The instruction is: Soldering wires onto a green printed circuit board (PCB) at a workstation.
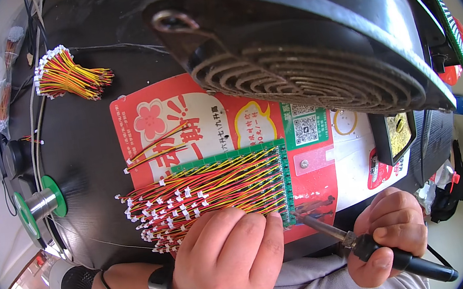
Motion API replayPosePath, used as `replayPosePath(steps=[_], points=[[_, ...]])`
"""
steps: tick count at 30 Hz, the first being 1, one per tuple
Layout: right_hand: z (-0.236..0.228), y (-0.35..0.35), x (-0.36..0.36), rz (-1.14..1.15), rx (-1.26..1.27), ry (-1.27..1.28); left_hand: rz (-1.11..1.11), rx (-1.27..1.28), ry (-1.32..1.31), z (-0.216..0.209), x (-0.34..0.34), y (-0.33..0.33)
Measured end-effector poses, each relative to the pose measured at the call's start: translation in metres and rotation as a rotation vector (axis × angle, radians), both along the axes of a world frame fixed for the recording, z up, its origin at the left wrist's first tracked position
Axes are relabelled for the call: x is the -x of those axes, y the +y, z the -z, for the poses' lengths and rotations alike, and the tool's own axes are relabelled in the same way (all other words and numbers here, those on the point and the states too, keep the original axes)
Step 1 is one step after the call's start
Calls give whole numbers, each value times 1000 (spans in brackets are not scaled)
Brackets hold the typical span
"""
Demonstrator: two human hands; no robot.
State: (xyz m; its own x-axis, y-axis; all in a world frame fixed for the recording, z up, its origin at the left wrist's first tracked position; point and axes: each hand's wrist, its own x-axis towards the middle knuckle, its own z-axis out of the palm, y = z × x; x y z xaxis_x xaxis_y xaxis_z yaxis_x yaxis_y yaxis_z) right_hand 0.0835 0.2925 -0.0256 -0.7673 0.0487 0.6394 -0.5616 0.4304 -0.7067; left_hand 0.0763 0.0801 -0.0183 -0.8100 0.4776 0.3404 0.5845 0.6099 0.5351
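My right hand (392, 228) grips a soldering iron (420, 264) by its black handle. The iron's metal shaft points left, its tip at the near right corner of a green circuit board (282, 161). Rows of red, yellow and black wire leads (231, 186) with white plugs lie across the board, plugs toward the left. My left hand (229, 259) is closed over the nearest leads, its fingertips by the board's near edge; what it pinches is hidden. A thin strand runs toward that hand from the side of a solder spool (43, 204) with green flanges.
A large black grilled fan housing (316, 75) overhangs the far side of the red printed sheet (316, 197) under the board. A tied bundle of leads (72, 78) lies far left, near grey cables. At right stands a black tray with a yellow sponge (398, 133).
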Motion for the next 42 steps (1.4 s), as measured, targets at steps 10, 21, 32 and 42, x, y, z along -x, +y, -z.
replayPosePath(steps=[10, 21, 32, 42], points=[[1, -3, 2, 21, -19, 13, 14, -6, -12, 0, 2, -1], [-1, -2, 3, -24, -61, -20, -12, 39, 22, 2, 0, -3], [4, -2, 3, -43, 13, 42, 18, -16, 4, 3, 2, -2], [0, -6, 1, 25, 26, -1, -13, 62, 11, 0, 0, -2]])
